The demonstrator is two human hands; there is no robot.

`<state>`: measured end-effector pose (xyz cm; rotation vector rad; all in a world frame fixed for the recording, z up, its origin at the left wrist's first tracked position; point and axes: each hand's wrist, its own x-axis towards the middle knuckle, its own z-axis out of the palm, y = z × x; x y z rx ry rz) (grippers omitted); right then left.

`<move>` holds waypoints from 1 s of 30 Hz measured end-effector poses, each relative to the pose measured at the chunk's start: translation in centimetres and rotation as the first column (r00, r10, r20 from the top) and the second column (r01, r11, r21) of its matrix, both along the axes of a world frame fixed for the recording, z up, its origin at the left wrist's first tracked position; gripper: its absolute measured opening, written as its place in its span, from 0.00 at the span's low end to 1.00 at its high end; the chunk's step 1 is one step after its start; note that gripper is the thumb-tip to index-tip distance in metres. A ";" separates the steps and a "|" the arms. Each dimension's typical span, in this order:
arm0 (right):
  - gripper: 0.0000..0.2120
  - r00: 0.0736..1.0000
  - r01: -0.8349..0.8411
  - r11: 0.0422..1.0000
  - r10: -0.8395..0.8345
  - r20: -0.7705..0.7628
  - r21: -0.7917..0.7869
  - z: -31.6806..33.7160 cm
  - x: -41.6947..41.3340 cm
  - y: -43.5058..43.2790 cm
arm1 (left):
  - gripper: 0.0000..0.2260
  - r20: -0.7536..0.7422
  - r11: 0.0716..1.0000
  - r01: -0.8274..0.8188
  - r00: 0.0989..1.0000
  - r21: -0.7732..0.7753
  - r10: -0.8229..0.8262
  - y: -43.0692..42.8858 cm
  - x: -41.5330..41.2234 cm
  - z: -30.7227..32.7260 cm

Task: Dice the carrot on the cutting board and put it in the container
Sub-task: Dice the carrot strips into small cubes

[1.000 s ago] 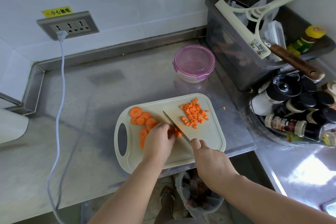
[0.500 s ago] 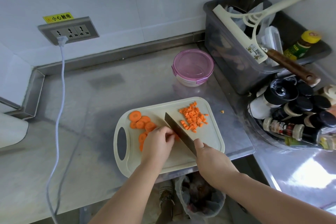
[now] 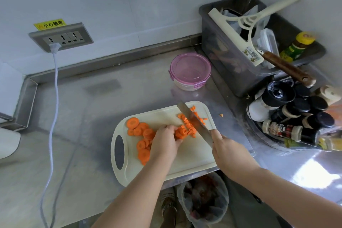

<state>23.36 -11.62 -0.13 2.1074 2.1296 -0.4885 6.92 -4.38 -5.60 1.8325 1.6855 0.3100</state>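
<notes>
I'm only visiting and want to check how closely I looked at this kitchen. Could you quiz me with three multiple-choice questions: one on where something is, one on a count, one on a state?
1. Where is the container relative to the cutting board?
A. On it
B. Beyond it, on the counter
C. Under it

2. How many plugs sit in the wall socket?
A. None
B. Three
C. One

3. What is the right hand doing?
A. Gripping the knife
B. Lying flat
C. Hanging idle

Answers:
1. B: it stands on bare steel behind the board.
2. C: a single white plug with its cable is in it.
3. A: it clasps the knife, with the blade over the diced carrot.
</notes>
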 end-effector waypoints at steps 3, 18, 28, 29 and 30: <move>0.09 1.000 0.016 0.998 -0.017 0.009 0.068 0.2 0.7 0.5 | 0.15 0.081 0.999 -0.032 0.996 0.002 0.032 1.1 0.9 -0.1; 0.40 0.984 -0.169 0.950 0.149 0.095 0.262 -0.7 2.5 0.3 | 0.22 0.156 0.965 0.262 0.953 0.019 -0.262 4.8 -1.7 6.3; 0.38 0.978 -0.195 0.950 0.172 0.115 0.242 0.1 2.3 0.1 | 0.19 -0.097 0.904 0.414 0.900 -0.112 -0.424 5.3 1.7 4.2; 0.38 0.978 -0.195 0.950 0.170 0.120 0.245 0.1 2.3 0.1 | 0.19 -0.064 0.919 0.387 0.918 -0.080 -0.392 5.4 1.5 4.2; 0.38 0.978 -0.192 0.948 0.166 0.124 0.252 0.1 2.4 0.0 | 0.19 -0.019 0.931 0.361 0.932 -0.048 -0.362 5.4 1.2 4.2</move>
